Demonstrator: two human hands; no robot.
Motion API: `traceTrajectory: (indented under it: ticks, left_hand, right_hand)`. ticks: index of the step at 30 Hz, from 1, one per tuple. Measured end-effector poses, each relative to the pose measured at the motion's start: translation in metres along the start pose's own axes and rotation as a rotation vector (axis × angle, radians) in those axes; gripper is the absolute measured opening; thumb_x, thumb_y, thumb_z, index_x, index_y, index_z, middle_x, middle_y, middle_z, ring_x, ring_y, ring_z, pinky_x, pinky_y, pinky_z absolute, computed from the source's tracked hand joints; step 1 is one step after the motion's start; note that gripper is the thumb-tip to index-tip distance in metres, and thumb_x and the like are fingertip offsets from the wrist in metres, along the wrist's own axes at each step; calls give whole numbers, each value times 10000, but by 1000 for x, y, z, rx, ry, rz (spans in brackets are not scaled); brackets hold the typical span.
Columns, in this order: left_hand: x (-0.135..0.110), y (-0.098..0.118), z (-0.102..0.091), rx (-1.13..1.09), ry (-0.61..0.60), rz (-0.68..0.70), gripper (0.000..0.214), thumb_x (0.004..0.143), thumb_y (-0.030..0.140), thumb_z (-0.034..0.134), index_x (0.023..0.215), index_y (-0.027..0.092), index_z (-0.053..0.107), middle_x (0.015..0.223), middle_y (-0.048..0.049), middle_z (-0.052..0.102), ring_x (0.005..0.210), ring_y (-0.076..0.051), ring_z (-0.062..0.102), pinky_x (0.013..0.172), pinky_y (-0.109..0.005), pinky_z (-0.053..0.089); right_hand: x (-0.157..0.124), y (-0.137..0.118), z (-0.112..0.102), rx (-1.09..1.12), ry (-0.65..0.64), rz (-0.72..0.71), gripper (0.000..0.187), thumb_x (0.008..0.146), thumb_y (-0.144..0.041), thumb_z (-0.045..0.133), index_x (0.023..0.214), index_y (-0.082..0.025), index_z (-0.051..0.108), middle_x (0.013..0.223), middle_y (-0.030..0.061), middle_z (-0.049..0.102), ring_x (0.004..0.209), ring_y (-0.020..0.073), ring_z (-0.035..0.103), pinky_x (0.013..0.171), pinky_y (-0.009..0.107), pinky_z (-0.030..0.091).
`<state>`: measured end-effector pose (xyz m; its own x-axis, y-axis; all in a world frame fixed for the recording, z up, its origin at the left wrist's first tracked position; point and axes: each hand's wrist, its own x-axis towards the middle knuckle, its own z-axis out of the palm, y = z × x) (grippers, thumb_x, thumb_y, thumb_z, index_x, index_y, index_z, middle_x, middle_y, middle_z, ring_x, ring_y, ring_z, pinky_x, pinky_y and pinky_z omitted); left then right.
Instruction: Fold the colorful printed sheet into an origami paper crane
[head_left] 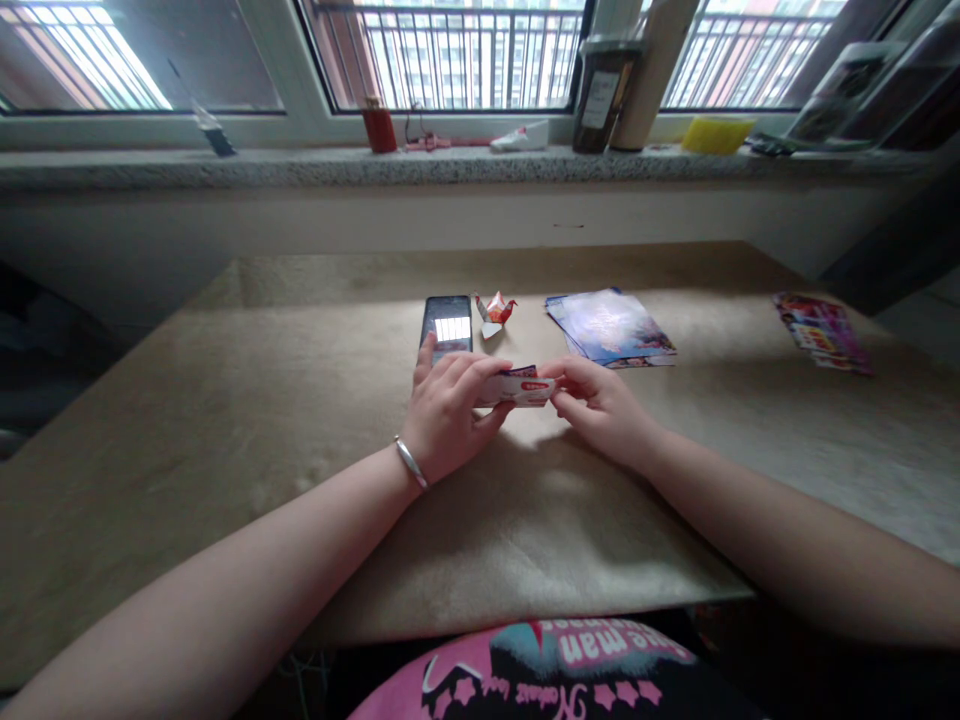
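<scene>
Both my hands meet over the middle of the beige table (225, 420). My left hand (446, 415), with a silver bangle at the wrist, pinches the left end of a small folded paper (521, 388), white with red print. My right hand (600, 405) pinches its right end. The paper is held just above the tabletop. Just behind my left hand lies a dark phone (446, 325) with its screen lit. A small folded red-and-white paper figure (495, 310) stands to the right of the phone.
A stack of coloured printed sheets (611, 328) lies behind my right hand. Another printed sheet (821, 330) lies far right. The window sill (262, 168) behind holds a red cup (380, 128), a dark jar (602, 95), a yellow sponge (716, 134) and other items.
</scene>
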<state>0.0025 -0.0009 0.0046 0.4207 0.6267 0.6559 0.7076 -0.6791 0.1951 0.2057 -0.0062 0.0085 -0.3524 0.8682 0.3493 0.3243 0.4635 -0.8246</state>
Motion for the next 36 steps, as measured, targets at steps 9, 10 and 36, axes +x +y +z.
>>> traceTrajectory:
  ticks: [9,10,36]
  left_hand:
    - [-1,-3,2,24,36,5,406,796,268,593,1195,278,521,1119,-13,639,1122,-231,514,1134,-548,78]
    - [-1,-3,2,31,37,7,438,791,250,593,1218,285,507,1141,-8,632,1152,-238,492,1134,-555,65]
    - [-1,-2,-3,-116,-96,115,755,768,171,550,1435,231,200,1418,-107,379,1299,-253,357,1112,-472,235]
  right_hand:
    - [-1,3,6,9,103,-10,138,779,-279,584,873,-218,504,887,18,624,730,118,589,582,230,474]
    - [-1,4,6,16,118,-7,129,780,-284,589,839,-214,498,894,20,626,744,121,591,582,230,471]
    - [11,-11,-11,-172,219,-82,88,770,-250,611,719,-196,564,811,27,634,772,152,593,565,253,485]
